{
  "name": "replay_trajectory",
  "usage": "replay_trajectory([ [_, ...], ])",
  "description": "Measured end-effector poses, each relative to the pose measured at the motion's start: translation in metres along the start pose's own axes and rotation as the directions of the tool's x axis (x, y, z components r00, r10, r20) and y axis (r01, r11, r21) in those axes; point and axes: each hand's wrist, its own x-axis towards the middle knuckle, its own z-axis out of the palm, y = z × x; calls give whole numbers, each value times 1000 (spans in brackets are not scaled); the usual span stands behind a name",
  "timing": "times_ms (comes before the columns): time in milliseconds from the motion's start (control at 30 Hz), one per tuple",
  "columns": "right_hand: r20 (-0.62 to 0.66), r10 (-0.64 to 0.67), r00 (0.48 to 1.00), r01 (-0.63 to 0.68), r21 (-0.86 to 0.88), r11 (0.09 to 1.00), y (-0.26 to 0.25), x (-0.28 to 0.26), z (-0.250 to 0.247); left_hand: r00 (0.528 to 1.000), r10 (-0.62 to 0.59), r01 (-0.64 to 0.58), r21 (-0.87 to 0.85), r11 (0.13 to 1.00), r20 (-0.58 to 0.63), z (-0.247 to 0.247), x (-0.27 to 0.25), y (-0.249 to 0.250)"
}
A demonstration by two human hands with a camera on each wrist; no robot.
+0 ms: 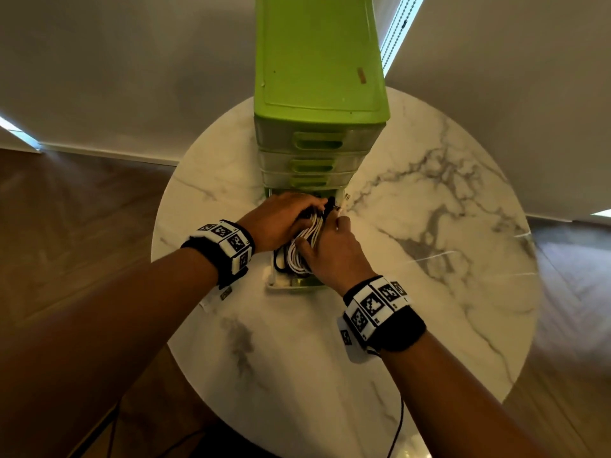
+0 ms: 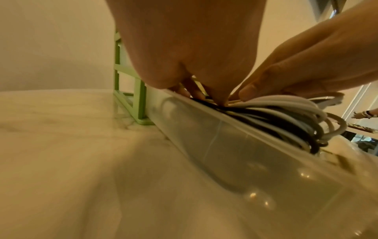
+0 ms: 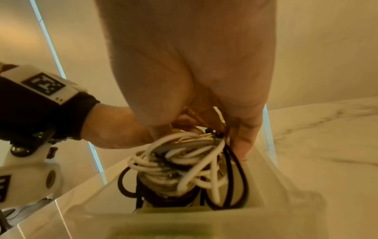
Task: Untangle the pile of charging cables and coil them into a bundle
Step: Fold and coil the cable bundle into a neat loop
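Both hands gripped the cables [image 1: 304, 246]: left hand [image 1: 281, 219] at 11 o'clock, right hand [image 1: 330, 249] at 4, likely lifting them from the drawer [image 1: 281, 285].

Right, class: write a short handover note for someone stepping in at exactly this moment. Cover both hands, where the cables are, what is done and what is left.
Left hand: over the far end of the cable bundle, fingers curled down onto it.
Right hand: gripping the bundle's near side.
Cables: white and black, looped together, sitting in the pulled-out bottom drawer of the green drawer unit on the marble table.
Done: the cables are gathered into loose loops.
Left: loops look uneven and nothing visibly ties them; probably tidy the coil and secure it.
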Motion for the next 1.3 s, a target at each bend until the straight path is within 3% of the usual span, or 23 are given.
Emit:
replay_trajectory([
  [100,24,-40,999,43,-99,994,7,4,1,1000,3,-3,-24,1000,-18,-1,-1,2],
  [200,87,-69,994,88,-233,968,10,6,0,990,82,-108,233,967,116,2,1,2],
  [267,140,-74,987,114,-304,946,11,10,-2,975,21,-98,344,934,222,5,3,6],
  [367,151,-124,981,170,-346,923,16,16,-5,969,-31,-73,405,911,246,7,6,9],
  [533,4,-266,964,263,-148,953,19,-6,9,966,-104,-27,494,869,236,11,13,15],
  [600,117,-228,967,236,-58,970,19,-15,9,963,-124,-1,463,886,240,10,15,18],
  [700,269,-182,946,220,-117,969,24,-12,10,973,-14,-51,272,961,232,3,7,13],
  [767,269,-178,946,211,-100,972,27,-7,16,972,43,-95,221,971,230,-1,-9,8],
  [833,257,-183,949,202,-52,978,24,-8,18,977,114,-169,333,928,180,1,-26,4],
  [900,185,-254,949,258,6,966,25,-10,17,977,175,-211,473,856,120,3,-34,4],
  [933,88,-320,943,320,13,947,26,-13,18,980,175,-199,522,829,97,4,-33,3],
  [1000,-89,-422,902,422,-21,907,30,-19,24,986,138,-167,570,805,94,3,-28,2],
  [1067,-143,-427,893,429,-16,903,36,-15,31,987,108,-158,584,796,120,6,-25,0],
  [1167,-4,-373,928,372,68,926,39,3,31,986,84,-150,543,826,144,10,-26,-1],
  [1300,151,-363,919,354,84,931,36,13,35,984,93,-142,346,927,154,3,-23,-3],
])
